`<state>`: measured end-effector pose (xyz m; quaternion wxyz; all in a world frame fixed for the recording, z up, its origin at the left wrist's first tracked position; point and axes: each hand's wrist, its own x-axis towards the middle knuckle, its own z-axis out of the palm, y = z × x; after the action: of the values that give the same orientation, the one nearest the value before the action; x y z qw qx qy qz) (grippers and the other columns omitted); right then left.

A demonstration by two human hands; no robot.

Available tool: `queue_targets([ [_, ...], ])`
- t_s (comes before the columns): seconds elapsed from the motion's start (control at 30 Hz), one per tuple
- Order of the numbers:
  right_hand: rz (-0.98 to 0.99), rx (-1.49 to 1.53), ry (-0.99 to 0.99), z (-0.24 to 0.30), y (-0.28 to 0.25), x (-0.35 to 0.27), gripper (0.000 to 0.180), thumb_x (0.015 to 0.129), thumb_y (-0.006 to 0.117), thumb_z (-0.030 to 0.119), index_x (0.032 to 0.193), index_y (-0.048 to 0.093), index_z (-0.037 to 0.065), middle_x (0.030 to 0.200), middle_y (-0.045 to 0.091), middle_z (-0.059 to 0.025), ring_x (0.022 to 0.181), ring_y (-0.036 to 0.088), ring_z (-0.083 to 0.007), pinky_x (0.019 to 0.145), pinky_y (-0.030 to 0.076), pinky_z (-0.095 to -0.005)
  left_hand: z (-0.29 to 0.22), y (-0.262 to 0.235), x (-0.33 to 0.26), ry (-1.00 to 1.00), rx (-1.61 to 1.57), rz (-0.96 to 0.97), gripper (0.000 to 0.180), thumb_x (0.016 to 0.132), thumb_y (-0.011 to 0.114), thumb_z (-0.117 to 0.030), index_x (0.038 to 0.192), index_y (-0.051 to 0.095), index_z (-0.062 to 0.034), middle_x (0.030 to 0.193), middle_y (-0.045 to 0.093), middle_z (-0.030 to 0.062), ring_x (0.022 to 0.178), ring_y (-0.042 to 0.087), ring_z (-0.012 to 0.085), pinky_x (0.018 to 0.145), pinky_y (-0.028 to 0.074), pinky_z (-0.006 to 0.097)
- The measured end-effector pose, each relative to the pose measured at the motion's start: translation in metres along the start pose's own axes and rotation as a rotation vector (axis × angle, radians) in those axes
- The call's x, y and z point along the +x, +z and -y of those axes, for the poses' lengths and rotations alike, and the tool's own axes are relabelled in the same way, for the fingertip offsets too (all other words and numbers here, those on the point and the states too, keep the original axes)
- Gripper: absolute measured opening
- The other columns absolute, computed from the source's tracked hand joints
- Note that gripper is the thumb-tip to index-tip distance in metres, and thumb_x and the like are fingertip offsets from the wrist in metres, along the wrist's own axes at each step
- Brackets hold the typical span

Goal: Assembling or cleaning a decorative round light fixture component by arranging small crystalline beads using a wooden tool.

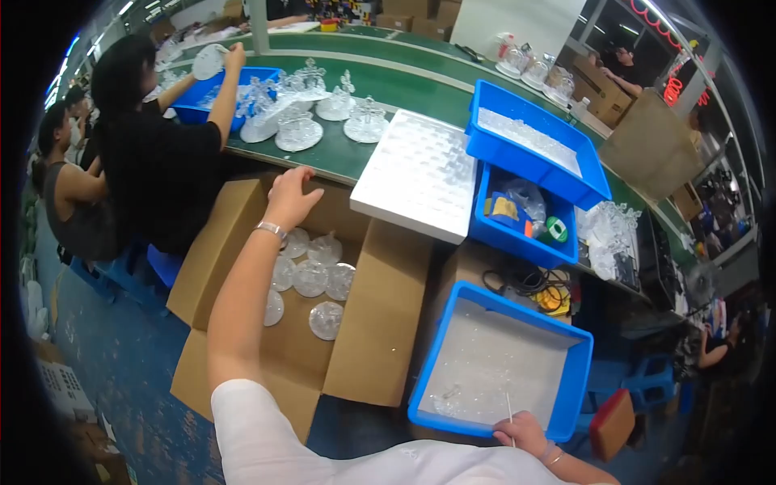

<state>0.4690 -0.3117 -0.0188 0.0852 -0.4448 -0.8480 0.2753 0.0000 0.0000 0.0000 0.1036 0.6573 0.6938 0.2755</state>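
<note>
My left hand [295, 198] reaches out over the far edge of an open cardboard carton [376, 323], close to the green table [331, 162]. Its thumb and fingers are apart and nothing shows between them. Inside the carton lie several clear round plastic pieces [311, 278]. Low on the right, my right hand [524, 432] is closed round a thin white stick [509, 408], at the near rim of a blue tray [440, 339]. Small clear bits [444, 400] lie in a corner of that tray.
Clear plastic pieces [299, 133] stand on the table beside a white foam block [420, 170]. Two blue bins [533, 162] overlap to its right, the lower one holding tape and tools. Cables [525, 283] lie behind the tray. A person [162, 153] in black handles a clear disc at left.
</note>
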Motion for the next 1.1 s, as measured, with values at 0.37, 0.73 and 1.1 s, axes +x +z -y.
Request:
queue_targets([
  [0.37,-0.181,-0.018,0.386,0.002,-0.053,0.003,0.011,0.076,0.050,0.012,0.071,0.058,0.008,0.064,0.055,-0.0110,0.060,0.050,-0.0281,0.053,0.037,-0.0358,-0.063,0.073,0.208,0.153,0.347,-0.316,0.056,0.068,0.049,0.000,0.121,0.036,-0.0127,0.123,0.037,0.0129,0.110,0.037,0.0294,0.088,0.033,0.042],
  [0.73,-0.401,0.050,0.469,0.011,-0.043,0.014,0.008,0.075,0.050,0.007,0.075,0.058,0.007,0.068,0.058,-0.0084,0.061,0.051,-0.0259,0.056,0.039,-0.0339,-0.059,0.073,0.205,0.437,0.519,-0.303,0.009,0.069,0.049,-0.009,0.070,0.058,-0.0115,0.077,0.054,0.0031,0.082,0.051,0.0209,0.069,0.039,0.037],
  [1.1,-0.573,0.203,0.228,-0.019,-0.053,0.024,0.013,0.075,0.047,-0.001,0.081,0.057,0.005,0.070,0.054,-0.0109,0.062,0.049,-0.0253,0.057,0.038,-0.0306,-0.097,-0.035,0.096,0.525,0.709,-0.564,0.008,0.067,0.051,-0.005,0.068,0.057,-0.0106,0.072,0.051,0.0013,0.077,0.049,0.0194,0.067,0.037,0.031],
])
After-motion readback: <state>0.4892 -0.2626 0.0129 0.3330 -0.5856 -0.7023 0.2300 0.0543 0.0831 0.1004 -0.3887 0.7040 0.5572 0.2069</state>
